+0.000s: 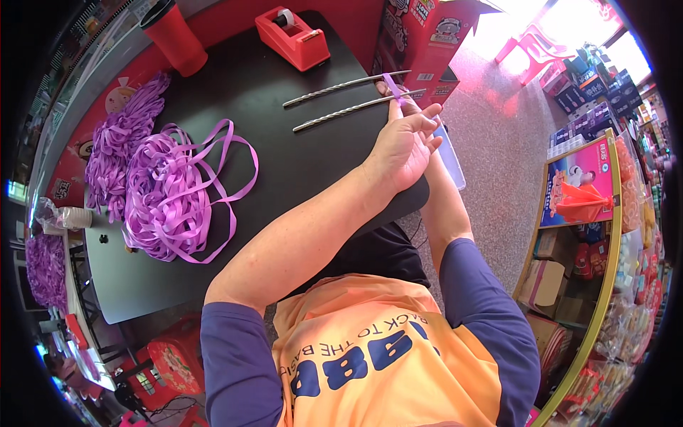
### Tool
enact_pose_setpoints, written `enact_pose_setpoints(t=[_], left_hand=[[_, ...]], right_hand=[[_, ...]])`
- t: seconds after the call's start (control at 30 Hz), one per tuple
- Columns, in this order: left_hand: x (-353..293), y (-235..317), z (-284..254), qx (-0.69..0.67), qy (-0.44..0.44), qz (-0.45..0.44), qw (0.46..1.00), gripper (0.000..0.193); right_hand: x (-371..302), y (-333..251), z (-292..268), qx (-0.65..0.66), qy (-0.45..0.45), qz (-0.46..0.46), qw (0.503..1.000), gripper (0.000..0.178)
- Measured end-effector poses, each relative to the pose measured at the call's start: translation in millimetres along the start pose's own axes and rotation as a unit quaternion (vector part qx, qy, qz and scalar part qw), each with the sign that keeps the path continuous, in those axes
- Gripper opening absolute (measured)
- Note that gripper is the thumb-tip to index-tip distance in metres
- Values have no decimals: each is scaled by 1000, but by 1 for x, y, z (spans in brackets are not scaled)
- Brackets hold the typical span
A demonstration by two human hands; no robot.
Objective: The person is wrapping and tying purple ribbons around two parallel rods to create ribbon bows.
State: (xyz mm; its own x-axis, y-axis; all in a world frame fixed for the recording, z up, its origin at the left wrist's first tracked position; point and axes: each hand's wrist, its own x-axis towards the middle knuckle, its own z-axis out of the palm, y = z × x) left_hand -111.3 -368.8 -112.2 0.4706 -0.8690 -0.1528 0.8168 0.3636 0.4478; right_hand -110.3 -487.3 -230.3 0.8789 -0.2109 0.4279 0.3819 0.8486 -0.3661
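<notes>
At the far left edge of the black table [284, 153], a heap of bunched purple ribbon bows [117, 146] lies against the red wall, and just right of it sits a larger tangle of loose purple plastic ribbon [167, 196], with long loops trailing out to the right across the dark top. A red plastic cup [174, 39] stands at the far left corner. Further right, at the far edge, is a red tape dispenser [293, 37] with a roll of clear tape on top.

Right of the middle, two long twisted metal rods [341, 99] lie side by side on the table, running from near left to far right, apart from each other. A short strip of purple ribbon [393, 89] crosses both rods near their right ends.

The left hand [402, 146] reaches over the right end of the table, back of the hand up, fingers loosely curled and pointing far; its fingertips pinch the near end of the strip by the nearer rod. The right hand [404, 91] is mostly hidden behind the left one; only a few fingertips show just beyond it, touching the strip at the rods, and I cannot tell how far it is closed.

Behind the hands stands a red printed cardboard box [420, 43]. At the far right, a gold-framed shelf [605, 235] holds packaged goods on a speckled floor.
</notes>
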Motion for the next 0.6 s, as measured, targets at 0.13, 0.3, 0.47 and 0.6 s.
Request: enact_pose_setpoints(t=[0.13, 0.3, 0.47, 0.6], left_hand=[[-2, 0, 1, -8, 4, -1, 1000, 99], [-1, 1, 1, -13, -2, 0, 1000, 96], [-1, 1, -1, -1, -3, 2, 1000, 93], [1, 0, -2, 5, -15, 3, 1000, 92]], right_hand=[[10, -16, -6, -88, 53, 30, 994, 44], [36, -49, -8, -275, 231, 184, 915, 40], [54, -61, 13, -260, 287, 277, 879, 16], [59, -62, 26, -318, 277, 290, 859, 8]])
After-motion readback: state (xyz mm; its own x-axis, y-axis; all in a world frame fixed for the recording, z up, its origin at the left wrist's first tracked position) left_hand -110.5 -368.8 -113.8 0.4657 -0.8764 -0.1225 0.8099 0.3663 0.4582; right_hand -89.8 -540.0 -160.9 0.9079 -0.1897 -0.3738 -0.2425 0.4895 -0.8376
